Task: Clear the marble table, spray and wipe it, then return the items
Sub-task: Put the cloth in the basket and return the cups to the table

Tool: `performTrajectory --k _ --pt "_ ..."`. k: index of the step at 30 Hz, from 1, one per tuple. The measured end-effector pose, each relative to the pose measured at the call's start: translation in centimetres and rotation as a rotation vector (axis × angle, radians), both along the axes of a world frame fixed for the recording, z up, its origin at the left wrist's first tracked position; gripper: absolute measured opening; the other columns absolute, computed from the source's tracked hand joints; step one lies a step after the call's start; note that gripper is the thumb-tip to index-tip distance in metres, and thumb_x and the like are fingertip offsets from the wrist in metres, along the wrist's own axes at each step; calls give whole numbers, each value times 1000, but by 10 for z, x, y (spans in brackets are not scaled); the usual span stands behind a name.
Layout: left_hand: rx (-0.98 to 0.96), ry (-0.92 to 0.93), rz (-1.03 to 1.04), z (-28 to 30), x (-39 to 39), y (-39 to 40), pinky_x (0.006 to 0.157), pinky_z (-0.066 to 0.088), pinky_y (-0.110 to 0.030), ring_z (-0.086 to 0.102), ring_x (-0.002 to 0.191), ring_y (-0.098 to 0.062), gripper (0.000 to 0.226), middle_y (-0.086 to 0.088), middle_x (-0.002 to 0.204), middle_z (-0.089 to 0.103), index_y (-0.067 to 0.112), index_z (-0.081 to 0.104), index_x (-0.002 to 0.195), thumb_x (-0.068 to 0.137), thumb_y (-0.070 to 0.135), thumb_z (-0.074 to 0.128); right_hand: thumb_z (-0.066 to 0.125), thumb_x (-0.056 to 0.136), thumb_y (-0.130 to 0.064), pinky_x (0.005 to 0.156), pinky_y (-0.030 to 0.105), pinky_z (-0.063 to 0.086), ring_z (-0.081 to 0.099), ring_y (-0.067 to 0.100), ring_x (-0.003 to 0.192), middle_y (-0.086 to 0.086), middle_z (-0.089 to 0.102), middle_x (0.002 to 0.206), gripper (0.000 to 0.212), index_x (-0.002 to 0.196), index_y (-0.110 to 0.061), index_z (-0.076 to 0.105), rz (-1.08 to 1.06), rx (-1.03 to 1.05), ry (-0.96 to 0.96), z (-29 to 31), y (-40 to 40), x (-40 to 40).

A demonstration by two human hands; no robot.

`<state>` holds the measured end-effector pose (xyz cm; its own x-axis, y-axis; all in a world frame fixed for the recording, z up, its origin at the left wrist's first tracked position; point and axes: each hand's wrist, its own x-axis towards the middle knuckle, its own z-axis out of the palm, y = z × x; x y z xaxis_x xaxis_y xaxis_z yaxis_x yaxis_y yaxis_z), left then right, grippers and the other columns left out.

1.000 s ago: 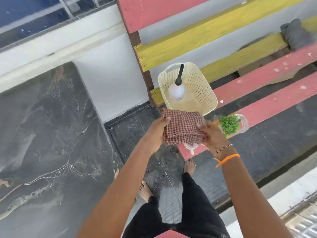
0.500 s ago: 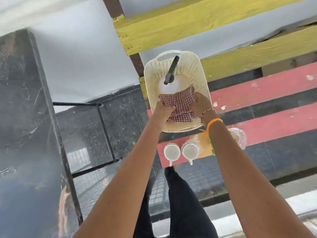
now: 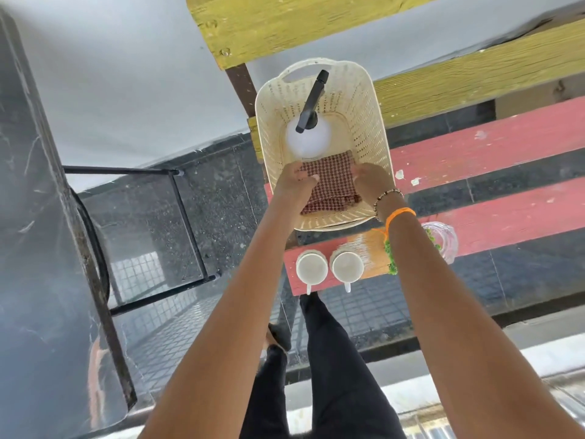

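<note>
A folded red-and-white checked cloth lies in the near end of a cream plastic basket on the red bench. My left hand holds the cloth's left edge and my right hand holds its right edge, both inside the basket. A white spray bottle with a black nozzle stands in the basket just beyond the cloth. The dark marble table runs along the left edge of the view.
Two white cups stand on the near red slat, beside a woven mat and a glass vase with green leaves. Yellow back slats rise behind the basket. A black metal frame stands under the table.
Both hands carried the cloth from above the bench's front edge forward and down into the basket. In the last half second they have hardly moved.
</note>
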<state>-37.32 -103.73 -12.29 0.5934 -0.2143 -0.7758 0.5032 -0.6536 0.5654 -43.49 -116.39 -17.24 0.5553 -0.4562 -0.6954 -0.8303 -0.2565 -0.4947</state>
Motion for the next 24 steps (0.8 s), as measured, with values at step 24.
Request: performTrajectory --k 24 --pt "154 349 56 -71 -165 106 53 34 -18 41 59 -8 17 3 74 45 20 42 111 97 12 38 45 93 -12 77 31 41 53 30 97 17 59 101 17 101 -6 58 -416 190 129 -46 129 -174"
